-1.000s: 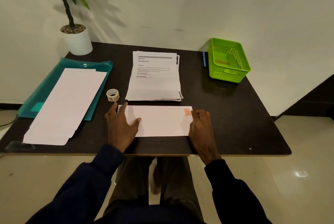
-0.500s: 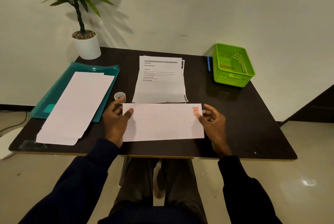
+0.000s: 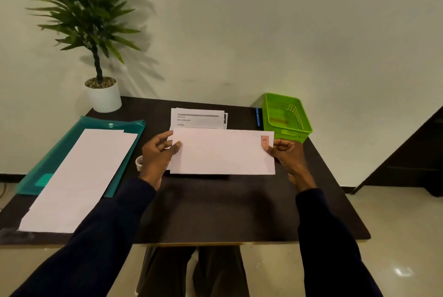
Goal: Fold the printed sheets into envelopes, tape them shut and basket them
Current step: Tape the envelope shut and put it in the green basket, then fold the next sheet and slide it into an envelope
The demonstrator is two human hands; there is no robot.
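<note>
Left hand point(image 3: 157, 155) and right hand point(image 3: 288, 156) fingers point(image 3: 284, 145) pinch opposite ends of stamped envelope point(image 3: 223, 152), near printed sheets point(image 3: 197, 118); thin edge grip may slip or buckle it.

The room is dim. The plant point(image 3: 79, 9) looks blurry and throws a soft shadow on the wall point(image 3: 287, 33). A small bright spot shines on the floor point(image 3: 404, 271).

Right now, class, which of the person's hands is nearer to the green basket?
Right. The right hand pinches the stamped end of the envelope, just in front of the green basket; the left hand holds the opposite end, beside the tape roll.
</note>
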